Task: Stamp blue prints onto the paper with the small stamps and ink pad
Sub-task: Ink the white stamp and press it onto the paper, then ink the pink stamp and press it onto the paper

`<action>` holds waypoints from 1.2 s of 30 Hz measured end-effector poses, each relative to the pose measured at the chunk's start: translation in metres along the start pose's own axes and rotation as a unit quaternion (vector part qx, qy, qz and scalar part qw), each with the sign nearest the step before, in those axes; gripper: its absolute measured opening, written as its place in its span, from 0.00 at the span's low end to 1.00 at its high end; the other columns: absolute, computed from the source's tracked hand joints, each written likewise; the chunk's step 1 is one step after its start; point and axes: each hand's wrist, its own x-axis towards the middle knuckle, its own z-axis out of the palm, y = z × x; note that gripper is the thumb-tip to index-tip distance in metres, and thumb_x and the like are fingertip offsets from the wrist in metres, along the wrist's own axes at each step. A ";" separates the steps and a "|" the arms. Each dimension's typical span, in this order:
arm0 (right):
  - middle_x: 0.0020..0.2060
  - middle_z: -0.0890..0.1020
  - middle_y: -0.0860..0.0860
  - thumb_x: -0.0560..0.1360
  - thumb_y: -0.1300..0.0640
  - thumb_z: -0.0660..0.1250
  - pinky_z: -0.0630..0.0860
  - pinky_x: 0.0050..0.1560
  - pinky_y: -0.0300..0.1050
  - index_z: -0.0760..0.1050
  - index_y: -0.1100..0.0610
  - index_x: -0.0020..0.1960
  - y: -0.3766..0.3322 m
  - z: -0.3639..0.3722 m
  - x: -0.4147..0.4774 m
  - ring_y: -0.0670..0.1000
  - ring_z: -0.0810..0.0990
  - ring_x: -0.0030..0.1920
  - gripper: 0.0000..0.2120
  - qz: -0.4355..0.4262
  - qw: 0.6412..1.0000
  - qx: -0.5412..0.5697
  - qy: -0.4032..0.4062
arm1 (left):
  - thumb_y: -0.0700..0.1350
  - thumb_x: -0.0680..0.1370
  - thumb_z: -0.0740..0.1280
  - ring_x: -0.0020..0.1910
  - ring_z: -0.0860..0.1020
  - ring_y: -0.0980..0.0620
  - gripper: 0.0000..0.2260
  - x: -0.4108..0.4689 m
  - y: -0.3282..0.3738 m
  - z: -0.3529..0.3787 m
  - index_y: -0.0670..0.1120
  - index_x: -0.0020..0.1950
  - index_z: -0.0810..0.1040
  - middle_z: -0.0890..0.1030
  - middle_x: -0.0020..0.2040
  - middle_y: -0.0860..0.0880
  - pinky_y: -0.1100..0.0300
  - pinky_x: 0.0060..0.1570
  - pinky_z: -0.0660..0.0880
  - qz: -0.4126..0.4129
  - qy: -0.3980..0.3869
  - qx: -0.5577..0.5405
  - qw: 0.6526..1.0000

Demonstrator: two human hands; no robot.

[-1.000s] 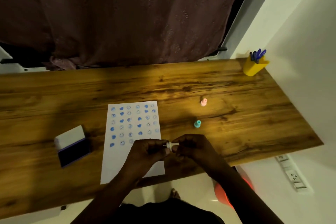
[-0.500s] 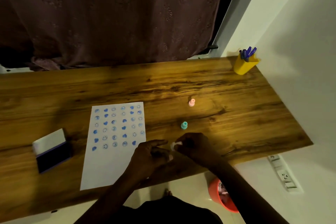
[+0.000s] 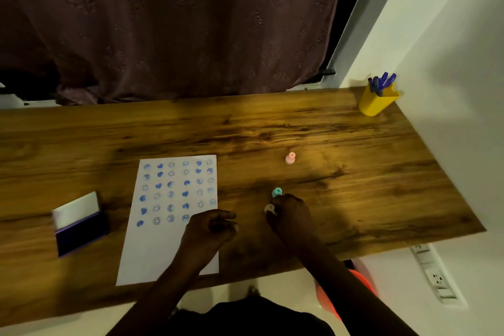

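— At the bottom centre of the frame, what are my hands doing?

— Your left hand (image 3: 211, 228) hangs loosely curled over the lower right of the paper (image 3: 152, 251), gripping nothing. A second ago both hands met around one small white stamp (image 3: 269, 209); they have since parted, and only your right hand (image 3: 290, 215) pinches it now, low over the table (image 3: 354, 185).

— So the fiddling with it is finished?

— I judge so. It is either being set down beside the teal stamp (image 3: 276, 192), which stands just above your knuckles, or readied for inking.

— Where is the ink pad?

— At the left of the frame, the ink pad (image 3: 79, 234) sits lid open, well apart from that hand. The pink stamp (image 3: 290, 158) stands farther up, right of centre.

— And the sheet?

— Six rows of blue prints fill its upper part, the last row incomplete; the lower half is blank, so plenty remains. The yellow pen cup (image 3: 377, 102) is at the upper right.
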 end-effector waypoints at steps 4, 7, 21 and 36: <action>0.56 0.83 0.52 0.78 0.52 0.70 0.75 0.52 0.37 0.81 0.54 0.58 -0.002 -0.003 -0.001 0.52 0.83 0.55 0.11 -0.010 1.000 0.020 0.004 | 0.50 0.66 0.79 0.47 0.89 0.51 0.12 0.002 0.001 0.003 0.63 0.47 0.88 0.90 0.45 0.51 0.46 0.59 0.83 -0.007 -0.001 -0.005 1.000; 0.58 0.84 0.51 0.76 0.51 0.73 0.81 0.58 0.44 0.80 0.55 0.63 -0.003 -0.012 -0.006 0.51 0.84 0.56 0.17 -0.015 0.999 0.042 0.006 | 0.52 0.65 0.79 0.47 0.88 0.53 0.13 0.003 0.002 0.005 0.63 0.48 0.87 0.90 0.45 0.52 0.46 0.59 0.84 -0.013 -0.006 -0.010 1.000; 0.44 0.87 0.56 0.72 0.44 0.75 0.82 0.41 0.48 0.76 0.55 0.63 0.025 -0.063 0.103 0.59 0.86 0.45 0.25 0.011 0.996 -0.022 0.089 | 0.54 0.61 0.79 0.50 0.88 0.47 0.16 0.001 -0.002 -0.001 0.59 0.48 0.88 0.90 0.47 0.49 0.39 0.59 0.83 -0.003 0.023 -0.066 0.998; 0.32 0.83 0.50 0.78 0.54 0.72 0.73 0.34 0.41 0.85 0.56 0.44 -0.039 -0.074 0.082 0.46 0.78 0.31 0.07 0.066 0.934 0.350 0.012 | 0.44 0.71 0.79 0.52 0.88 0.48 0.13 -0.003 0.007 -0.018 0.59 0.52 0.87 0.89 0.51 0.52 0.45 0.54 0.85 0.066 0.059 -0.151 0.985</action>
